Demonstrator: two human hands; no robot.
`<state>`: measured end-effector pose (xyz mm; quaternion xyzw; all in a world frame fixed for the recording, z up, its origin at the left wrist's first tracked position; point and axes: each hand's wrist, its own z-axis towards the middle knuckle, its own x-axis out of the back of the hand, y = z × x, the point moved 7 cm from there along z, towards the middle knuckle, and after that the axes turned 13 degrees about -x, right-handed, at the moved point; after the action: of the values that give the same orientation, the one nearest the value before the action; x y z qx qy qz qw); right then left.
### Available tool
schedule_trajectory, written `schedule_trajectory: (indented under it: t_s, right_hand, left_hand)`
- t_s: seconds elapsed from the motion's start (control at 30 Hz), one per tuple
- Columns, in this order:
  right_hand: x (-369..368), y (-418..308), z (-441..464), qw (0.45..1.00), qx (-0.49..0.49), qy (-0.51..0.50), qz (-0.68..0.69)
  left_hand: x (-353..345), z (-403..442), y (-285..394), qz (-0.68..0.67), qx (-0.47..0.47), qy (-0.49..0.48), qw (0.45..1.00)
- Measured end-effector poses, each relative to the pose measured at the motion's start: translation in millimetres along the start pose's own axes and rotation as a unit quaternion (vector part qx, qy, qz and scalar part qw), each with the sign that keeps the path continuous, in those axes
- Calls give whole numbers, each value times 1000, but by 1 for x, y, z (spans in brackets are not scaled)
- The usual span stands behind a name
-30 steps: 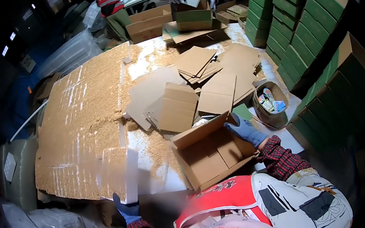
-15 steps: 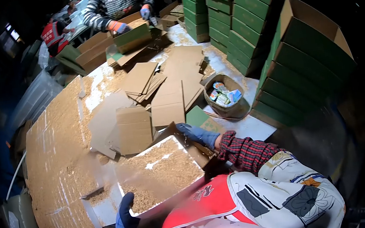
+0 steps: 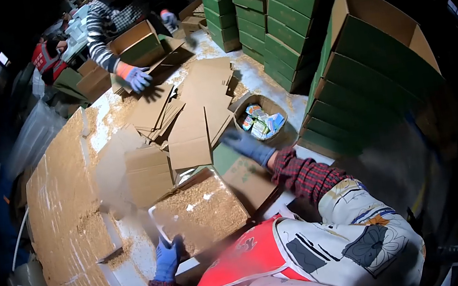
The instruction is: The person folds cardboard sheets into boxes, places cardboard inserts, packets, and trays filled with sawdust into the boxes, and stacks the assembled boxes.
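Note:
My left hand (image 3: 167, 260), in a blue glove, grips the near left edge of a white-edged block (image 3: 201, 212) topped with tan crumbly material. The block sits at a green cardboard box (image 3: 253, 184), whose side shows to its right; how deep it lies inside is hard to tell. My right hand (image 3: 248, 147) is off the box, blurred, with fingers apart, close to a bin (image 3: 282, 137) of small coloured packets (image 3: 262, 121). Flat cardboard pieces (image 3: 188, 137) lie beyond the block.
Large tan-covered slabs (image 3: 64, 227) fill the left. Green boxes (image 3: 372, 68) are stacked at the right. Across the table, a person in a striped top (image 3: 97, 35) reaches a gloved hand (image 3: 138, 79) over the cardboard, beside an open box (image 3: 137, 44). Another person in a red vest (image 3: 46, 58) is farther back.
The block moved from the left slabs to the box. My right hand let go of the box and moved toward the bin. The view turned right; the co-worker's hand left the far box.

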<state>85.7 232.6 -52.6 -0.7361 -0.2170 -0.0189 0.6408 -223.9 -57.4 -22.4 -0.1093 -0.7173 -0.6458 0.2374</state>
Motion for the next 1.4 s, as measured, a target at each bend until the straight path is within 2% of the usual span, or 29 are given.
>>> schedule_trajectory:
  t_s: [0.03, 0.07, 0.1, 0.13, 0.17, 0.23, 0.27, 0.33, 0.4, 0.47, 0.5, 0.53, 0.6, 0.67, 0.7, 0.73, 0.77, 0.8, 0.83, 0.87, 0.93, 1.0, 1.07, 1.13, 1.2, 1.27, 1.3, 1.33, 1.4]
  right_hand:
    - [44, 0, 21, 982, 51, 159, -86]
    - [75, -15, 27, 945, 11, 223, -239]
    - [94, 22, 56, 905, -66, 261, -331]
    - [103, 46, 73, 887, -174, 177, -389]
    - [108, 81, 98, 870, -211, 158, -417]
    - [109, 129, 120, 863, -237, 106, -433]
    - [113, 117, 107, 848, -228, 154, -452]
    - [118, 96, 90, 873, -133, 243, -403]
    - [125, 61, 64, 884, -139, 240, -377]
    - [135, 44, 45, 914, -111, 272, -279]
    - [145, 76, 60, 941, -43, 274, -196]
    - [146, 68, 48, 962, -18, 272, -15]
    - [133, 52, 38, 946, 57, 200, 250]
    - [97, -24, -17, 951, 54, 126, 278]
    - [76, -58, -45, 955, 91, 106, 262]
    - [54, -92, -80, 970, 109, 132, 171]
    - [31, -117, -109, 980, 149, 120, 63]
    - [8, -141, -136, 957, 255, 86, -108]
    - [-20, -160, -152, 945, 259, -51, -195]
    - [-34, -160, -167, 916, 305, -32, -257]
    - [-29, -158, -168, 943, 259, -12, -208]
    - [-6, -145, -161, 970, 204, 70, -112]
    - [11, -149, -164, 971, 178, 145, -64]
    - [4, -168, -177, 962, 204, 160, -86]
    - [-34, -179, -187, 951, 267, 52, -149]
    - [-93, -141, -187, 915, 271, -77, -289]
    - [-116, -103, -184, 885, 224, -139, -385]
    - [-131, -86, -184, 840, 172, -199, -474]
    - [-141, -79, -173, 840, 110, -230, -479]
  left_hand:
    - [3, 1, -45, 138, 41, -22, 989]
    - [3, 5, -18, 319, 88, -59, 942]
    - [-6, 9, -6, 381, 100, -55, 918]
    - [-13, 11, 2, 440, 112, -51, 889]
    - [-20, 13, 1, 466, 121, -77, 873]
    - [-22, 17, 31, 453, 104, -71, 883]
    - [-16, 19, 48, 444, 88, -56, 890]
    - [5, 24, 77, 324, -93, 66, 939]
    - [42, 41, 108, 263, -170, 135, 940]
    - [84, 76, 88, 160, -207, 193, 946]
    - [99, 96, 58, 89, -155, 190, 965]
    - [107, 126, 25, 13, -106, 178, 978]
    - [114, 175, -64, 220, -63, 128, 965]
    - [94, 197, -122, 165, -36, 92, 981]
    - [84, 211, -157, 229, -33, 34, 972]
    - [78, 217, -177, 248, -41, 52, 967]
    - [75, 215, -165, 251, -26, 64, 966]
    - [71, 212, -150, 229, -47, 86, 968]
    - [67, 216, -147, 302, -72, 71, 948]
    - [68, 210, -118, 242, -102, 87, 961]
    - [80, 179, -16, 259, -226, 150, 927]
    - [80, 141, 66, 366, -278, 96, 883]
    - [54, 87, 136, 435, -454, 51, 776]
    - [11, 40, 126, 442, -486, -95, 748]
    - [-26, 3, 94, 470, -484, -244, 697]
    - [-42, 2, 63, 364, -404, -370, 753]
    - [-49, 7, 48, 262, -346, -416, 799]
    - [-50, 9, 46, 264, -348, -416, 797]
    - [-54, 15, 44, 220, -332, -457, 795]
